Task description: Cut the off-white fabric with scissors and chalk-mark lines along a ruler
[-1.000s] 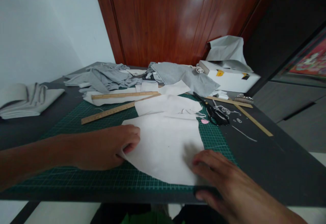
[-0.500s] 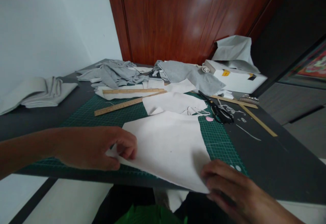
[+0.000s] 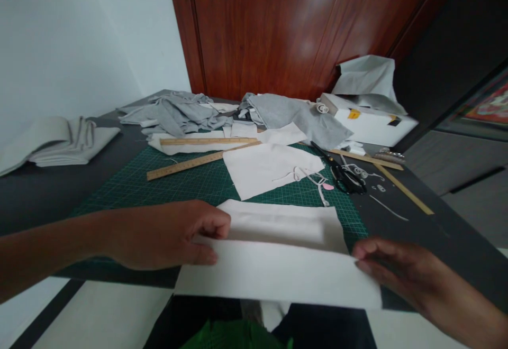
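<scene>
A white piece of fabric (image 3: 278,272) lies at the table's front edge, its near part raised in a fold that runs across it. My left hand (image 3: 186,235) is closed on the left end of the fold, thumb below and fingers curled above. At the right end, my right hand (image 3: 391,264) pinches the fold between thumb and fingers. Behind the fold, the far part of the fabric rests on a green cutting mat (image 3: 198,182). Another white fabric piece (image 3: 262,166) lies flat just beyond, with thin cords (image 3: 304,174) over its right side.
Black scissors (image 3: 345,177) lie right of the mat, near wooden rulers (image 3: 402,187). Another wooden ruler (image 3: 186,166) crosses the mat. Grey cloth (image 3: 178,113) is heaped at the back, folded fabric (image 3: 75,143) sits left, and a white box (image 3: 371,121) stands back right.
The fabric has come towards me, off the piece behind it, and its near part is now lifted into a fold. Both hands have moved right, and the right hand has risen.
</scene>
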Motion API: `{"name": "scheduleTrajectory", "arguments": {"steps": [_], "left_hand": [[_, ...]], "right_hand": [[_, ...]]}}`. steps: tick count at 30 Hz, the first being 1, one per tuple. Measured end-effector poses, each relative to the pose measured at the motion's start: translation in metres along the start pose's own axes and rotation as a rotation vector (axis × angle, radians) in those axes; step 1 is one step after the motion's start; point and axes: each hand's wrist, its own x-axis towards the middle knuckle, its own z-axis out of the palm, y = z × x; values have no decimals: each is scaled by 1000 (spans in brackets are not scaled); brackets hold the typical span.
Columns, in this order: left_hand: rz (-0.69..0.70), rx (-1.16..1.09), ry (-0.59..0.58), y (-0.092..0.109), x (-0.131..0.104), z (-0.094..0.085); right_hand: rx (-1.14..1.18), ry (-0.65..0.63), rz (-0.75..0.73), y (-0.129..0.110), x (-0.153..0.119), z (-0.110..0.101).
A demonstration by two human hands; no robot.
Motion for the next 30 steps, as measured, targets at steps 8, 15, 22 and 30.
{"name": "scheduleTrajectory", "arguments": {"steps": [8, 15, 22, 30], "left_hand": [[-52, -59, 223, -37, 35, -22], [-97, 114, 296, -43, 48, -25], [206, 309, 585, 11, 59, 7], [597, 367, 358, 92, 128, 84]], "right_hand": [[233, 100, 160, -5, 73, 4], [165, 169, 188, 10, 101, 8], [60, 199, 170, 18, 84, -5], [-94, 325, 137, 29, 78, -19]]}}
